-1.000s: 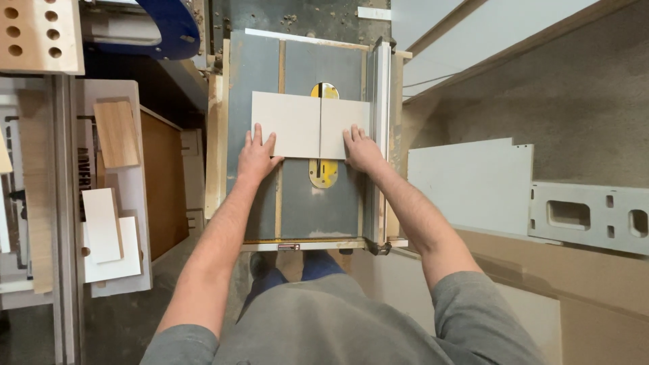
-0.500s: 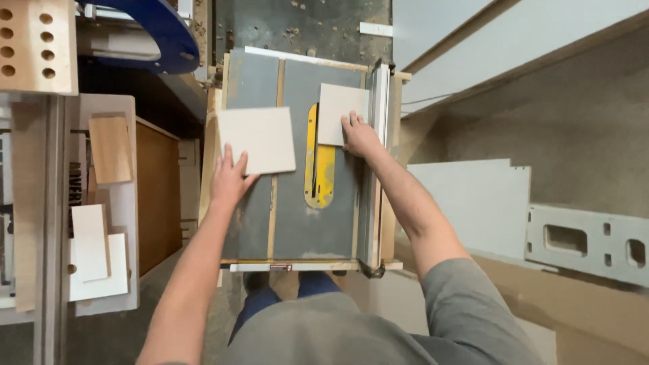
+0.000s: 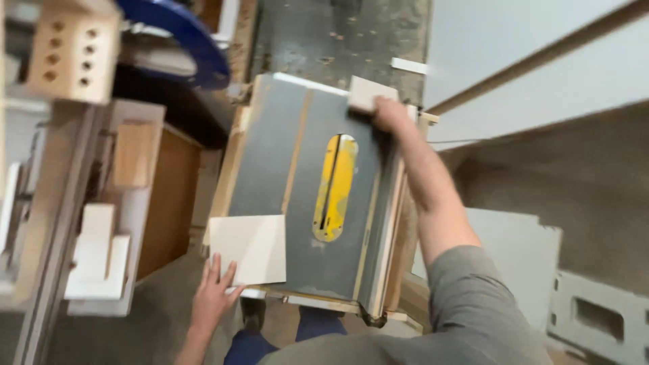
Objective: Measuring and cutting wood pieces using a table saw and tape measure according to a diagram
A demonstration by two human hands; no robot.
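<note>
Left hand (image 3: 215,292) is lying flat with its fingers spread, the fingertips touching the near edge of the larger pale board offcut (image 3: 248,249), which is resting on the near-left corner of the table saw's grey table (image 3: 270,162), left of the yellow throat plate (image 3: 334,187). Right hand (image 3: 390,113) is reaching out along the fence (image 3: 385,223) to the far side of that yellow plate, where it is closing over the near end of the smaller pale offcut (image 3: 368,92); motion blur is hiding the fingers, so I cannot tell how tightly they are clamping, only that the hand is curled onto the piece rather than opened out. The two pieces are lying well apart, on opposite sides of the throat plate: the larger one near and to the left, the smaller one far and to the right, beside the fence end. The larger offcut is roughly square, with its edges sitting close to parallel with the slot in the plate, and it is lying directly ahead of the left fingertips. The smaller one is sitting slightly askew at the table's far edge. Left of the saw, away from the plate, a shelf (image 3: 94,263) is carrying other pale scraps, and a drilled wooden block (image 3: 73,57) is showing at the top left.
</note>
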